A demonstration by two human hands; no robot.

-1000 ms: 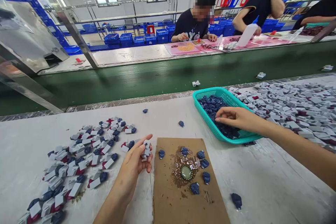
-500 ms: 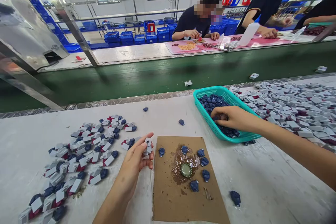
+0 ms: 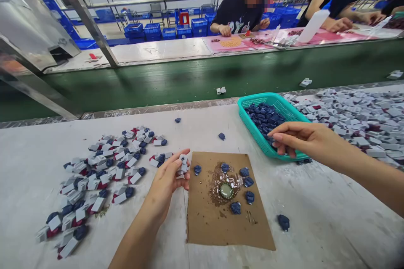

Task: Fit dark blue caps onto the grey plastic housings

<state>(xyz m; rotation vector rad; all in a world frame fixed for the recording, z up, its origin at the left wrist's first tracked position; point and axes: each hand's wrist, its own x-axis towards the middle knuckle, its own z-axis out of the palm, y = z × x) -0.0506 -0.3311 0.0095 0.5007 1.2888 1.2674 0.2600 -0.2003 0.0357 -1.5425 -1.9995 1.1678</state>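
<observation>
My left hand point(image 3: 167, 185) is closed round a small grey plastic part point(image 3: 182, 165), held just left of a brown cardboard sheet point(image 3: 221, 227). On the sheet several dark blue pieces point(image 3: 235, 207) ring a bottle cap point(image 3: 226, 191) set in a brown glue stain. My right hand point(image 3: 303, 139) hovers over the near edge of a teal basket point(image 3: 252, 103) full of blue pieces, its fingers curled together; whether they pinch a piece is hidden. A heap of assembled grey, blue and red parts point(image 3: 104, 172) lies left of my left hand.
A large heap of grey parts point(image 3: 356, 113) covers the table to the right. Loose blue pieces point(image 3: 283, 222) lie near the cardboard. A green conveyor belt point(image 3: 189, 80) runs behind the table with a few parts on it. Other people work at a pink-matted bench point(image 3: 284, 38) beyond.
My right hand has risen out of the basket's blue pieces and drawn back toward its near edge. My left hand keeps hold of the grey part. The view has tilted down slightly.
</observation>
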